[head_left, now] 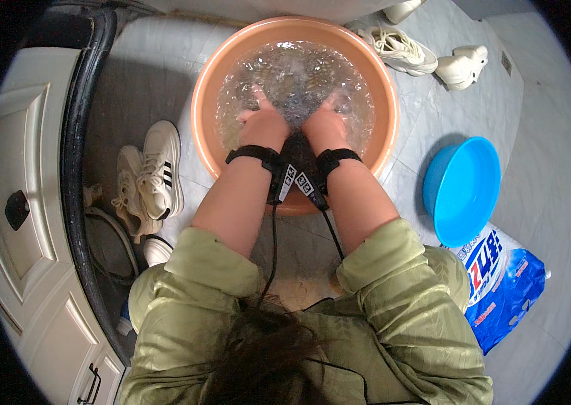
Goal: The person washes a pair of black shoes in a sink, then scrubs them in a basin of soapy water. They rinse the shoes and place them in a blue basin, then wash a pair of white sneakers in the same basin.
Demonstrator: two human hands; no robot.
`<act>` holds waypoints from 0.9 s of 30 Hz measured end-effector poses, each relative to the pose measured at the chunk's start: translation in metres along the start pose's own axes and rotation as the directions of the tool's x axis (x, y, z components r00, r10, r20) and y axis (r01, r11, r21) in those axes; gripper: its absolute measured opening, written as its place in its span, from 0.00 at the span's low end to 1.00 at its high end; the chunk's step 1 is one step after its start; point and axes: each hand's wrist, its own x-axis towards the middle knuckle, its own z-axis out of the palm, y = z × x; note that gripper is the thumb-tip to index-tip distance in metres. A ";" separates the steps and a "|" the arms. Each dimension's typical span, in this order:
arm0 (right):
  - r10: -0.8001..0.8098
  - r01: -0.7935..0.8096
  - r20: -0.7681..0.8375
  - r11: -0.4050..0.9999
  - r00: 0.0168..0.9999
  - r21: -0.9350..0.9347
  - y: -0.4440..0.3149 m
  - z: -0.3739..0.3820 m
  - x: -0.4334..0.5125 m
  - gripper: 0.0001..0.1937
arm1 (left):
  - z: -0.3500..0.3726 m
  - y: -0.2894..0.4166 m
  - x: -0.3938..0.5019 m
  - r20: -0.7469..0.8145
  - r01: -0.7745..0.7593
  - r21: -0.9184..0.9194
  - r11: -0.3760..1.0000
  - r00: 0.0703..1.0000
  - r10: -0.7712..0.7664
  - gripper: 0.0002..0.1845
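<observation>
A round orange plastic basin (386, 116) stands on the floor before me, holding rippling, glinting water (293, 71). Both my hands are dipped into it near the middle, side by side and apart. My left hand (266, 124) has its fingers spread in the water, with no object seen in it. The same holds for my right hand (327, 125), though ripples blur its fingertips. Black straps with cabled sensors bearing printed codes circle both wrists: a left wrist strap (252, 152) and a right wrist strap (341, 156). What lies under the surface is unclear.
A blue plastic basin (467, 192) stands tilted at right, by a blue-and-white detergent bag (510, 283) with writing. White sneakers (161, 172) lie at left, beside a white panelled cabinet (37, 177). Another sneaker (399, 50) and a white shoe (462, 68) lie upper right.
</observation>
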 end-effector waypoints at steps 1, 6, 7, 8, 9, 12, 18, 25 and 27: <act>0.011 -0.011 0.012 1.000 1.000 0.011 -0.001 -0.001 0.000 0.57 | 0.000 0.001 -0.001 -0.050 0.025 -0.026 0.999 0.998 -0.027 0.55; -0.014 0.015 -0.041 1.000 0.999 0.027 0.008 -0.006 -0.011 0.58 | -0.014 0.003 -0.020 0.030 0.043 -0.127 0.991 0.999 -0.040 0.50; -0.073 0.075 -0.046 0.996 0.996 0.038 0.013 -0.007 -0.013 0.59 | -0.016 -0.001 -0.024 0.004 -0.013 -0.133 0.991 1.000 0.014 0.56; -0.133 0.135 -0.054 0.990 0.990 0.049 0.019 -0.008 -0.015 0.60 | -0.019 -0.007 -0.028 -0.017 -0.078 -0.153 0.985 0.997 0.076 0.62; -0.185 0.189 -0.069 0.980 0.980 0.054 0.025 -0.009 -0.017 0.61 | -0.021 -0.011 -0.031 -0.039 -0.136 -0.155 0.979 0.991 0.131 0.68; -0.227 0.234 -0.128 0.971 0.966 0.041 0.035 -0.011 -0.021 0.64 | -0.028 -0.021 -0.031 -0.049 -0.201 -0.230 0.952 0.980 0.195 0.69; -0.323 0.331 -0.164 0.943 0.932 0.022 0.038 -0.037 -0.033 0.62 | -0.050 -0.029 -0.035 -0.055 -0.224 -0.256 0.940 0.974 0.218 0.68; -0.317 0.338 -0.282 0.941 0.906 0.030 0.020 -0.048 -0.067 0.62 | -0.072 -0.014 -0.062 -0.183 -0.218 -0.215 0.952 0.966 0.181 0.65; -0.306 0.323 -0.267 0.946 0.914 0.023 0.019 -0.054 -0.071 0.62 | -0.077 -0.011 -0.066 -0.148 -0.215 -0.236 0.948 0.972 0.184 0.66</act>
